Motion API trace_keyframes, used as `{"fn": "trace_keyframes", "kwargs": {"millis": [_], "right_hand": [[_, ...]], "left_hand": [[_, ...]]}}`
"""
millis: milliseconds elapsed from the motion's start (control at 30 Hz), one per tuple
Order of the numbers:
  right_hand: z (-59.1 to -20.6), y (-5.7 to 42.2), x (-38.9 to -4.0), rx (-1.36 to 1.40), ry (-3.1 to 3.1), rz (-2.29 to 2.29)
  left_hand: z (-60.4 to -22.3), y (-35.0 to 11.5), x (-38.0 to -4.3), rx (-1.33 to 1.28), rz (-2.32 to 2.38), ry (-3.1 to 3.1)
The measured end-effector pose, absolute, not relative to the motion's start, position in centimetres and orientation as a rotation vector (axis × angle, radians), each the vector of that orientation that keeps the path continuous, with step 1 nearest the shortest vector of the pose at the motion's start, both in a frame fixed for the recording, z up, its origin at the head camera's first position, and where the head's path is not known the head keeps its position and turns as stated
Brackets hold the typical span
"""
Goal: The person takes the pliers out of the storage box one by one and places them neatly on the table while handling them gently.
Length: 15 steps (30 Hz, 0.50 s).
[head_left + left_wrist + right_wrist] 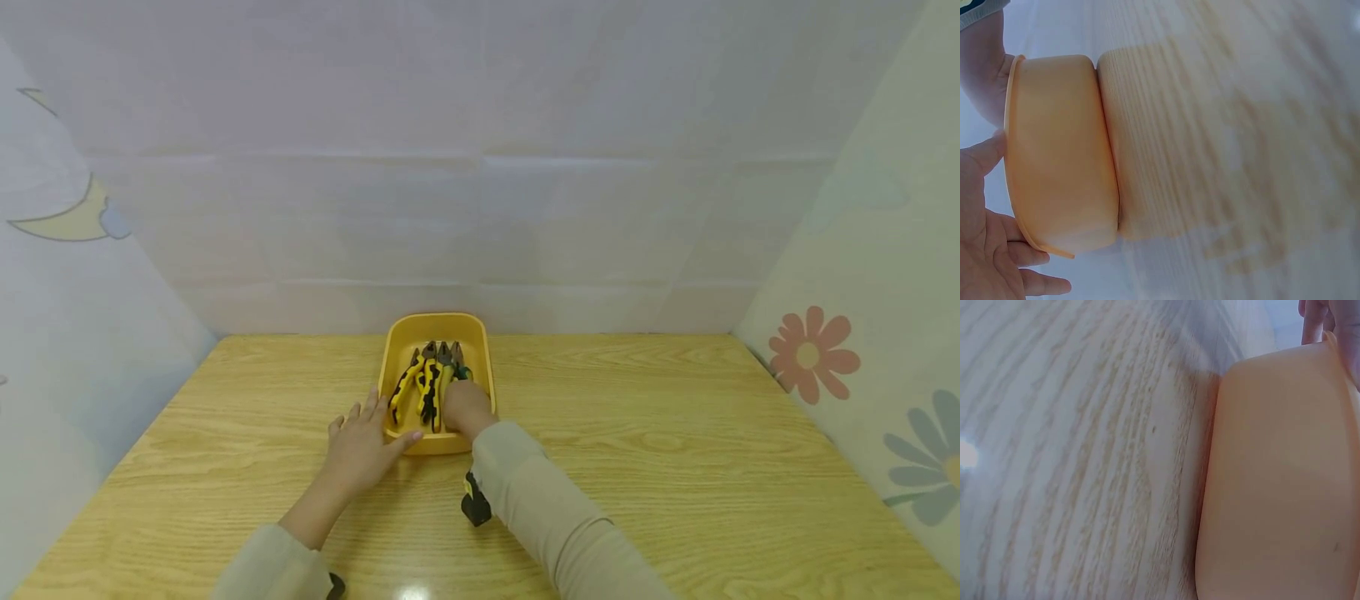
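Observation:
A yellow plastic bin (438,446) stands on the table, holding several pliers side by side with their heads toward the far end. Some have yellow-and-black handles, like the pliers (406,389) at the left; at the right lie pliers with dark green handles (463,373). My left hand (360,450) touches the bin's near left corner, fingers spread and thumb on the rim. In the left wrist view, fingers of the left hand (988,250) lie along the rim. My right hand (467,407) reaches into the bin over the green handles; its fingertips are hidden.
The wooden table (637,433) extends to both sides of the bin. Behind it hangs a pale sheet (480,217). Patterned side panels, with a red flower (813,354) on the right one, border the table. A black wrist device (476,504) sits under the right cuff.

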State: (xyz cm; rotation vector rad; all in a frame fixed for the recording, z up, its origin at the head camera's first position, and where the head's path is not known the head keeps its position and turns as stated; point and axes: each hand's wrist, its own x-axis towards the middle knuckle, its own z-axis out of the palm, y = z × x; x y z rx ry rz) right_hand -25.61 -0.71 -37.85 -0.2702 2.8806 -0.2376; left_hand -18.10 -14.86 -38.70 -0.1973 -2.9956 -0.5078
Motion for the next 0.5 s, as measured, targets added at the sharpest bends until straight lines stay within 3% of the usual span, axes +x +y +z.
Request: {"fn": "trace_keyframes", "kwargs": {"millis": [500], "right_hand": [[-38.16,-0.97,-25.48,-0.140,2.904,-0.378]], "left_hand": [[-38.70,-14.86,-18.15,-0.207,-0.507,-2.977]]}}
